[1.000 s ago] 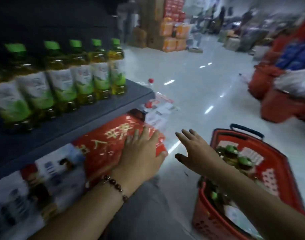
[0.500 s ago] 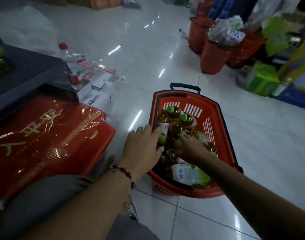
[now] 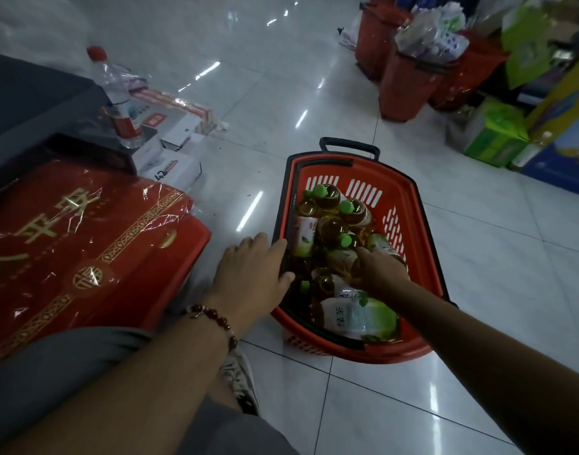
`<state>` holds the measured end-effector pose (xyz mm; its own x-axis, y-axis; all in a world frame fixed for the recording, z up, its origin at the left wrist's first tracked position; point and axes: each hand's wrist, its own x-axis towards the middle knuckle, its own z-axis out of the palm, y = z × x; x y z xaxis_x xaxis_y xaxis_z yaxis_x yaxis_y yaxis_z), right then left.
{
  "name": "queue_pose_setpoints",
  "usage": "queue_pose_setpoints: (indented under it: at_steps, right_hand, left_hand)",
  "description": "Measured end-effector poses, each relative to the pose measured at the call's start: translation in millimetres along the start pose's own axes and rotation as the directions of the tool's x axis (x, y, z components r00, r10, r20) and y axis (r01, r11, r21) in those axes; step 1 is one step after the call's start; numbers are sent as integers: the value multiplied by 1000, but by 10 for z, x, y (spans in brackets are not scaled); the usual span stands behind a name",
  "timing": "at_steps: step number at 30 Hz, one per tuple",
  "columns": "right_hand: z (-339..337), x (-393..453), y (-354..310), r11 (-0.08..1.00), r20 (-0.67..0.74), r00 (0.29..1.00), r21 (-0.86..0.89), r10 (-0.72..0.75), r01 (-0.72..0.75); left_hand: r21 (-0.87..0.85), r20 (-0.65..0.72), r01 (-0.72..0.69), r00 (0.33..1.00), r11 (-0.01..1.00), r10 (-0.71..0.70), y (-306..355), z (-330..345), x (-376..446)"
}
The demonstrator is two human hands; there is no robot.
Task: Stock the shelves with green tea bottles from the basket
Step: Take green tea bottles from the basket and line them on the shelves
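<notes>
Glossy white tiled floor (image 3: 478, 257), dark shelf (image 3: 25, 103) cut off at left, red basket (image 3: 419, 224) holding green tea bottles (image 3: 357, 316), left hand (image 3: 252, 274) flat on its rim, right hand (image 3: 380, 274) among bottles, grip hidden.

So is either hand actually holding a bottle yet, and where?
Left hand holds nothing; its fingers rest on the basket rim. Right hand is down among the green tea bottles; no grip can be told.
</notes>
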<state>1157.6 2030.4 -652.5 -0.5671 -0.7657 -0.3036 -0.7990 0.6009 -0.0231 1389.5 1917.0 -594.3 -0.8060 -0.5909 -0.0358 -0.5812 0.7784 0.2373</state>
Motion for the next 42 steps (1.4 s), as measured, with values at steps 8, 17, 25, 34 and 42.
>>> queue_pose_setpoints:
  at_steps: [8,17,25,34,42]
  right_hand:
    - [-542,-99,-42,952,72,997,305,-26,3]
    - [-1957,-949,-598,864,22,921,357,-388,355]
    - [-2566,-1344,-1601,557,-268,814,616,-516,556]
    - [-1877,-1566,-3189,202,-53,576,907,-816,369]
    - [-1242,-2165,-4369,-5,-225,449,897,-865,441]
  left_hand:
    - [-57,-40,-4,999,998,1,-28,-46,-101]
    - [-280,-103,-27,995,960,-2,17,-468,-310]
    - [-696,-244,-27,948,717,-202,-574,-1055,-773]
    - [-921,-321,-62,680,385,-659,-1442,-1589,-1906]
    - [-965,-246,-50,501,256,-830,-1988,-1726,-3111]
